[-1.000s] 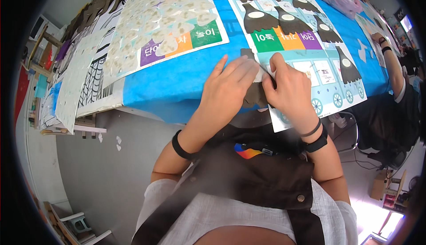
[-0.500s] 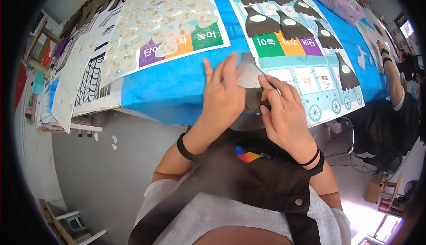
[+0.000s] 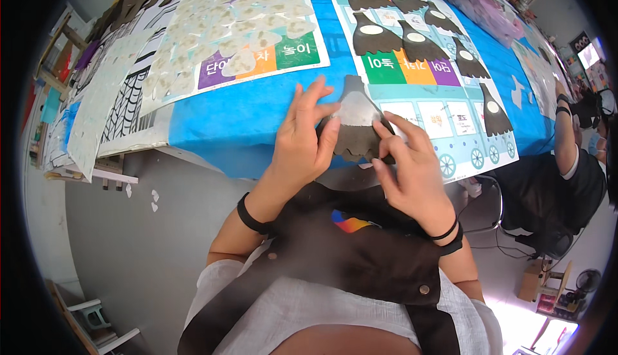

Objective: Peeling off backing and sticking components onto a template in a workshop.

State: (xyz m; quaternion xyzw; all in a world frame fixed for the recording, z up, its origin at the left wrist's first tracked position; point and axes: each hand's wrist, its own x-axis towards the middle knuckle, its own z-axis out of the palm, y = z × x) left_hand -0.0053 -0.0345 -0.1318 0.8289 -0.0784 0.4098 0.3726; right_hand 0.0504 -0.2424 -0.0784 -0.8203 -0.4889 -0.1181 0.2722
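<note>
A dark grey clay piece (image 3: 359,141), shaped like a flared dress with a scalloped hem, lies at the table's near edge. A paler grey, smooth shape (image 3: 358,109) covers its upper part. My left hand (image 3: 301,133) pinches its left edge between thumb and forefinger, the other fingers raised. On the opposite side, my right hand (image 3: 412,162) has thumb and fingers closed at the right edge. Just beyond, similar dark pieces with pale ovals, such as this dress-shaped piece (image 3: 374,36), lie on a printed sheet (image 3: 402,84).
A blue cover (image 3: 225,123) drapes the table. Left stands another printed sheet (image 3: 302,56) crowded with pale, speckled pieces. A pink plastic bag (image 3: 483,14) lies at the far right. Another person's arm (image 3: 564,130) reaches onto the table; a stool (image 3: 96,319) stands lower left.
My left hand has drawn back leftward from over the piece, baring more of it. My right hand stays at the right edge. The view has shifted slightly.
</note>
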